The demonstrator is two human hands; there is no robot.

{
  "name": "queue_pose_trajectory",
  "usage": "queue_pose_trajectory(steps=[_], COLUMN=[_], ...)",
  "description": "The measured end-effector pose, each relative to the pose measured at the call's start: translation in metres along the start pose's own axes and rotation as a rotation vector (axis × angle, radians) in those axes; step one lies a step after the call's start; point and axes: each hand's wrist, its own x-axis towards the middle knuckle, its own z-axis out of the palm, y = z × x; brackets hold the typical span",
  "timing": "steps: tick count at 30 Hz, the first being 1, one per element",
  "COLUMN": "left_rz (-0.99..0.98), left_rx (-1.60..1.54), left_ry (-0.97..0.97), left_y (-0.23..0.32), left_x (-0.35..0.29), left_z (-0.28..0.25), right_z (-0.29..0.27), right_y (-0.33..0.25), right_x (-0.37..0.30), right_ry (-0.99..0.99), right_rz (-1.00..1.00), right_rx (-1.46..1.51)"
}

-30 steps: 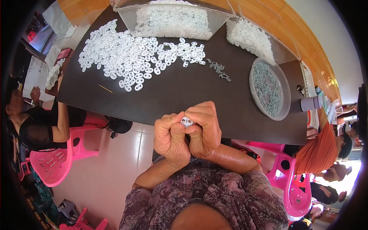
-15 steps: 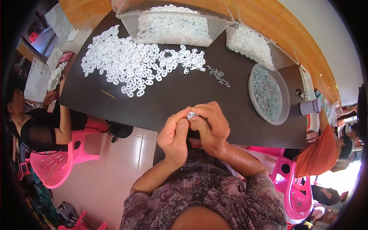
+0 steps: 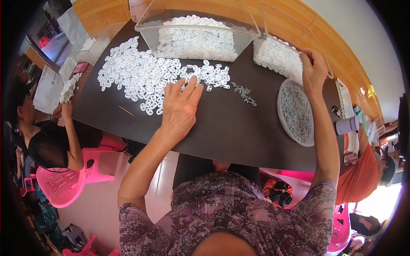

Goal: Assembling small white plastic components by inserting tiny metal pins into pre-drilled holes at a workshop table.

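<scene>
My left hand [image 3: 179,109] reaches over the dark table with its fingers spread. Its fingertips touch the near edge of a loose pile of small white oval plastic pieces [image 3: 141,79], each with two holes. No piece shows in its grip. At the right, my right hand [image 3: 314,72] hangs over the near side of a clear bin [image 3: 326,70] holding many white pieces [image 3: 279,55]. Its fingers are bent and apart, with nothing visible between them. A small heap of grey screw-like pins [image 3: 244,94] lies right of the white pile.
A large clear bin [image 3: 250,32] of white pieces stands at the back. A round clear tub [image 3: 279,115] of grey pins sits below my right forearm. A thin yellowish stick [image 3: 126,111] lies at left. Other people sit at both sides, with a pink chair [image 3: 64,187] at left.
My hands were together near the table's front edge, pinching a small white piece. They have parted: the left went forward to the white pile, the right to the right-hand bin. The piece is out of sight.
</scene>
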Motion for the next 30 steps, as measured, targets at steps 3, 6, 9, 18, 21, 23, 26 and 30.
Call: queue_pose_trajectory(steps=[3, 6, 9, 18, 21, 23, 26, 30], left_rz=[0.117, 0.153, 0.153, 0.165, 0.146, 0.206, 0.24, 0.243], left_rx=[0.095, 0.078, 0.003, -0.027, -0.04, -0.074, -0.084, -0.041], left_ry=[-0.1, -0.176, -0.213, -0.118, -0.083, -0.021, -0.045, -0.076], left_y=[-0.008, -0.015, -0.02, -0.022, -0.02, -0.014, -0.009, -0.006], left_x=[0.004, -0.002, -0.01, -0.008, -0.007, 0.004, 0.016, 0.024], left_z=[0.008, 0.008, 0.004, -0.003, -0.001, 0.007, 0.02, 0.043], right_z=[0.011, 0.019, 0.024, 0.02, 0.022, 0.025, 0.027, 0.026], right_y=[0.037, 0.054, 0.062, 0.022, -0.023, -0.046, -0.074, -0.085], right_x=[0.021, 0.032, 0.039, 0.032, 0.003, -0.014, -0.029, -0.041], right_ry=[0.052, -0.025, -0.103, -0.101, -0.08, -0.083, -0.18, -0.239], right_rz=[-0.117, -0.108, -0.052, -0.144, -0.39, -0.471, -0.507, -0.51], right_rx=[-0.102, -0.276, -0.201, -0.312, -0.088, -0.035, 0.064, 0.162])
